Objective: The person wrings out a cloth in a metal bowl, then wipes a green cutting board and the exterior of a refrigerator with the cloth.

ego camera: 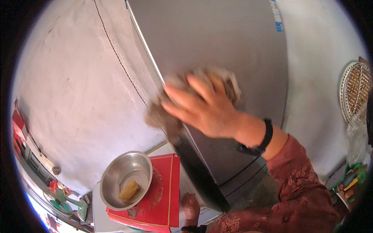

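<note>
My right hand (207,113), blurred and with a black band at its wrist, presses a crumpled brown-grey cloth (233,84) flat against the grey panel of a tall appliance (247,43), likely a refrigerator, at its left edge. Lower down, my left hand (191,205) is beside a red printed box or packet (169,186), near the white surface under it; its fingers look curled, and whether they hold anything does not show. A stainless steel bowl (109,177) stands partly on the red item, with a yellowish sponge-like piece (129,190) inside.
A pale plastered wall (78,87) with a dark cord (116,55) rises at left. A green fan (61,201) is at lower left. On the right hang a round perforated tray (354,90) and a clear plastic bag (357,139). Dark cables (244,174) run low beside the appliance.
</note>
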### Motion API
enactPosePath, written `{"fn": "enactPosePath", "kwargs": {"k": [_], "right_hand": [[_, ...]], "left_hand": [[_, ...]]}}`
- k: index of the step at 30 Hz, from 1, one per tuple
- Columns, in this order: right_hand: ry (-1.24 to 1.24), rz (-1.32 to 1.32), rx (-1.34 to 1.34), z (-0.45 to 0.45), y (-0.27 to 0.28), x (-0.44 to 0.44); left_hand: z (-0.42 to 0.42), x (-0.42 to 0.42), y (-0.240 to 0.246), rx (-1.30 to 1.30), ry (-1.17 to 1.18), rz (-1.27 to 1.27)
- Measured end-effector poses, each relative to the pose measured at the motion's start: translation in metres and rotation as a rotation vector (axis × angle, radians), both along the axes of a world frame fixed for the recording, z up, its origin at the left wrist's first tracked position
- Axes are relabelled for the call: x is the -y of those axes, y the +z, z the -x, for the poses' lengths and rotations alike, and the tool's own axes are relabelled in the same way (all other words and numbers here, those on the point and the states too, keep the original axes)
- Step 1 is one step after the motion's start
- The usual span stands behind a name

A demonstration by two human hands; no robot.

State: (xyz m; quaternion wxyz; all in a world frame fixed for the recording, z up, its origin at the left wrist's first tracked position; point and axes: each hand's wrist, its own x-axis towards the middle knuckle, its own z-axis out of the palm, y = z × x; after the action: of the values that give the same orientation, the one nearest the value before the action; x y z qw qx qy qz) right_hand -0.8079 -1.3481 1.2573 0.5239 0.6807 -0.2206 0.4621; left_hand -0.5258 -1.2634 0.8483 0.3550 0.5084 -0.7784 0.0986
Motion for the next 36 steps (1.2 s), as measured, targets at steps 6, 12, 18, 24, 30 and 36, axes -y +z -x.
{"fn": "enactPosePath", "kwargs": {"k": [6,12,18,24,30,36], "right_hand": [[-0.087,-0.327,-0.156,0.034,-0.185,-0.029],[-0.076,-0.614,-0.110,0.078,-0.293,-0.057],[-0.192,-0.661,0.119,0.111,-0.284,-0.055],[-0.153,-0.661,0.285,0.148,-0.274,-0.045],[-0.137,-0.753,0.264,0.153,-0.287,-0.043],[-0.028,-0.755,0.301,0.157,-0.290,-0.038]], "left_hand": [[0.043,-0.038,0.042,-0.049,-0.223,-0.171],[0.095,-0.037,0.124,-0.086,-0.448,-0.246],[0.140,-0.017,0.186,0.045,-0.578,-0.043],[0.145,-0.010,0.231,0.169,-0.445,0.001],[0.170,0.007,0.293,0.150,-0.339,0.409],[0.206,0.030,0.415,0.383,-0.056,0.642]]}}
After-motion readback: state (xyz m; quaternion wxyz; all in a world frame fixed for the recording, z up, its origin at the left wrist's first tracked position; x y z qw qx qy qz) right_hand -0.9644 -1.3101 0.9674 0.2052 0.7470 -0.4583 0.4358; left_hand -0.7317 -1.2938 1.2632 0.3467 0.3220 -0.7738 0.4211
